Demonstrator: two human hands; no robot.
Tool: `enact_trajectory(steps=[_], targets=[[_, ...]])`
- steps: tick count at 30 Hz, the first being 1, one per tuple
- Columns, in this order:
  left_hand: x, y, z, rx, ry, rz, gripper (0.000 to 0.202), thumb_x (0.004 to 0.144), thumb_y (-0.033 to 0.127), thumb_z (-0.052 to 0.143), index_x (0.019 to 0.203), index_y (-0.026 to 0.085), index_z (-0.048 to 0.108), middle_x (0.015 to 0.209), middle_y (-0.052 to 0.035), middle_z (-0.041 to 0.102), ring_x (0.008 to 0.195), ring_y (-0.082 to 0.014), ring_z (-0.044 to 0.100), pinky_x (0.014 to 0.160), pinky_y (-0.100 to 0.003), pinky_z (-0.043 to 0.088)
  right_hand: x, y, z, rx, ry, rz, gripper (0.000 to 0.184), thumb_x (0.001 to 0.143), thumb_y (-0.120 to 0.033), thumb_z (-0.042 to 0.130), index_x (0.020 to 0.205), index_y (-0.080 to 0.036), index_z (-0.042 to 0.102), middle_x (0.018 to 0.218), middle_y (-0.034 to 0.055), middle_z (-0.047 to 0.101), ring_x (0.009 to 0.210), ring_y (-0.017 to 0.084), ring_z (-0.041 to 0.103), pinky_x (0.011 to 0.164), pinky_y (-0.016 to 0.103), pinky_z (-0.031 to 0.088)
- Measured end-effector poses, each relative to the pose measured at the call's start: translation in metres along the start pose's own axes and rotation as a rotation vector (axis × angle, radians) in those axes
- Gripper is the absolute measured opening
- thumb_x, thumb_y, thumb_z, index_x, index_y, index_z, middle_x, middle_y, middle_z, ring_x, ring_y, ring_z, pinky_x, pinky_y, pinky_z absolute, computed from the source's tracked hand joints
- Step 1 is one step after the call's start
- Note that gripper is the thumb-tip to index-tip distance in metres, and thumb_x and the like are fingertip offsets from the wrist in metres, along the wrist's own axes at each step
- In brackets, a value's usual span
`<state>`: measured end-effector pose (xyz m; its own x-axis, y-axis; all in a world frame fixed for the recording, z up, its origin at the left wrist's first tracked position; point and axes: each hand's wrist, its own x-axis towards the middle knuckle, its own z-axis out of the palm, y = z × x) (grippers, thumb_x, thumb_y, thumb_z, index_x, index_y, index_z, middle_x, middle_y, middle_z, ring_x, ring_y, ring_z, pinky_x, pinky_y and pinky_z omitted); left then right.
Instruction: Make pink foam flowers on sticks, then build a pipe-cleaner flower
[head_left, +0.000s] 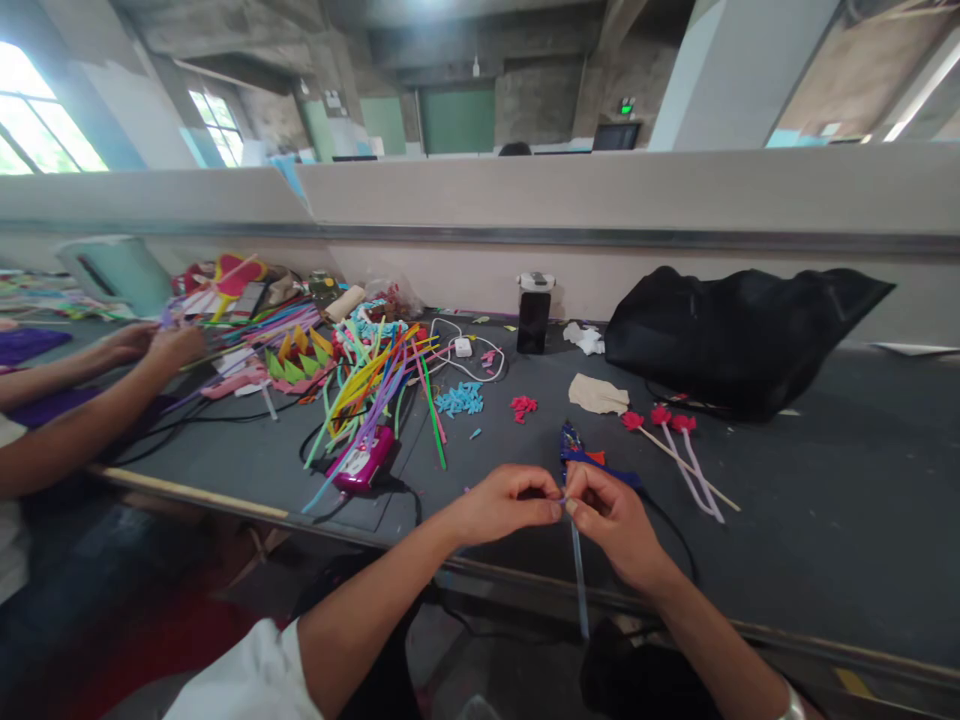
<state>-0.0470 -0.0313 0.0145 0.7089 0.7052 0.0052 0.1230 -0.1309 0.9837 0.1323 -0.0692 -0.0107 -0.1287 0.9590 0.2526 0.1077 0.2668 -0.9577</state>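
Note:
My left hand point(504, 500) and my right hand point(611, 515) meet over the near edge of the dark table point(825, 520), fingers pinched together on a thin light-blue pipe cleaner point(578, 575) that hangs down past the edge. Just beyond my fingers lies a dark blue craft piece point(574, 445) with a bit of red on it. Right of it lie three pink stems with red flower heads point(679, 445).
A pile of coloured pipe cleaners point(375, 385), a pink glue gun point(365, 462), small blue bits point(460, 400) and red bits point(523, 405) lie to the left. A black bag point(735, 335), a dark bottle point(534, 315) and a beige cloth point(596, 395) sit behind. Another person's hands point(154, 345) work at far left.

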Motion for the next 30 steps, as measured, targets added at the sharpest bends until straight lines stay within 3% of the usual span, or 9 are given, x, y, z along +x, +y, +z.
enact_trajectory(steps=[3, 6, 8, 12, 16, 20, 25, 30], targets=[[0.0, -0.003, 0.002, -0.365, -0.061, -0.185, 0.028, 0.071, 0.038, 0.071, 0.074, 0.016, 0.055, 0.057, 0.0087, 0.039, 0.047, -0.0051, 0.028, 0.046, -0.021, 0.021, -0.001, 0.001, 0.003, 0.024, -0.011, -0.064, 0.018, 0.077, -0.024, 0.06, 0.063, -0.021, 0.05, 0.064, -0.0034, 0.045, 0.062, 0.012, 0.041, 0.057, 0.025, 0.033], [0.0, -0.005, 0.004, -0.425, -0.049, -0.214, 0.028, 0.071, 0.038, 0.071, 0.076, 0.017, 0.053, 0.056, 0.01, 0.036, 0.045, -0.0045, 0.024, 0.045, -0.021, 0.019, -0.002, 0.005, 0.004, 0.084, 0.039, -0.014, 0.018, 0.078, -0.026, 0.061, 0.064, -0.02, 0.051, 0.063, -0.0041, 0.044, 0.059, 0.011, 0.038, 0.054, 0.024, 0.031], [0.001, -0.004, 0.004, -0.193, 0.02, -0.082, 0.023, 0.072, 0.033, 0.07, 0.078, 0.016, 0.055, 0.063, 0.0064, 0.044, 0.051, -0.006, 0.035, 0.049, -0.02, 0.027, -0.003, 0.006, 0.005, 0.215, 0.071, 0.116, 0.02, 0.077, -0.028, 0.064, 0.065, -0.02, 0.05, 0.06, -0.0058, 0.04, 0.052, 0.008, 0.032, 0.048, 0.023, 0.025], [0.0, -0.005, 0.002, 0.48, 0.2, 0.289, 0.012, 0.077, 0.019, 0.065, 0.088, 0.016, 0.062, 0.081, -0.0006, 0.058, 0.075, -0.0124, 0.054, 0.065, -0.022, 0.041, -0.002, 0.004, 0.006, 0.499, 0.093, 0.375, 0.026, 0.07, -0.03, 0.071, 0.064, -0.02, 0.047, 0.055, -0.0096, 0.034, 0.043, 0.004, 0.02, 0.042, 0.02, 0.012], [-0.001, -0.013, 0.002, 0.909, 0.233, 0.478, 0.015, 0.093, 0.025, 0.053, 0.103, 0.018, 0.062, 0.096, -0.0045, 0.064, 0.085, -0.014, 0.061, 0.071, -0.023, 0.047, 0.0, 0.0, 0.006, 0.536, 0.105, 0.429, 0.025, 0.068, -0.029, 0.07, 0.065, -0.02, 0.048, 0.051, -0.0107, 0.033, 0.042, 0.003, 0.02, 0.041, 0.019, 0.01], [-0.002, -0.02, 0.003, 1.158, 0.244, 0.612, 0.02, 0.098, 0.026, 0.044, 0.102, 0.017, 0.062, 0.091, -0.0038, 0.065, 0.078, -0.0129, 0.062, 0.068, -0.023, 0.048, 0.0, -0.002, 0.006, 0.555, 0.094, 0.459, 0.023, 0.068, -0.03, 0.069, 0.065, -0.019, 0.049, 0.051, -0.0102, 0.035, 0.042, 0.002, 0.02, 0.04, 0.018, 0.009], [-0.002, -0.02, 0.004, 1.086, 0.286, 0.668, 0.019, 0.096, 0.019, 0.043, 0.097, 0.016, 0.062, 0.085, -0.0045, 0.065, 0.073, -0.0125, 0.061, 0.065, -0.022, 0.047, -0.002, -0.002, 0.008, 0.558, 0.107, 0.459, 0.026, 0.067, -0.029, 0.071, 0.064, -0.019, 0.047, 0.05, -0.0107, 0.032, 0.043, 0.002, 0.02, 0.041, 0.018, 0.009], [-0.002, -0.014, 0.008, 0.776, 0.294, 0.606, 0.016, 0.091, 0.016, 0.047, 0.092, 0.014, 0.063, 0.078, -0.005, 0.063, 0.071, -0.0129, 0.057, 0.063, -0.023, 0.043, -0.003, -0.001, 0.011, 0.535, 0.107, 0.44, 0.025, 0.069, -0.03, 0.07, 0.066, -0.02, 0.047, 0.052, -0.0108, 0.031, 0.044, 0.003, 0.019, 0.042, 0.019, 0.01]])
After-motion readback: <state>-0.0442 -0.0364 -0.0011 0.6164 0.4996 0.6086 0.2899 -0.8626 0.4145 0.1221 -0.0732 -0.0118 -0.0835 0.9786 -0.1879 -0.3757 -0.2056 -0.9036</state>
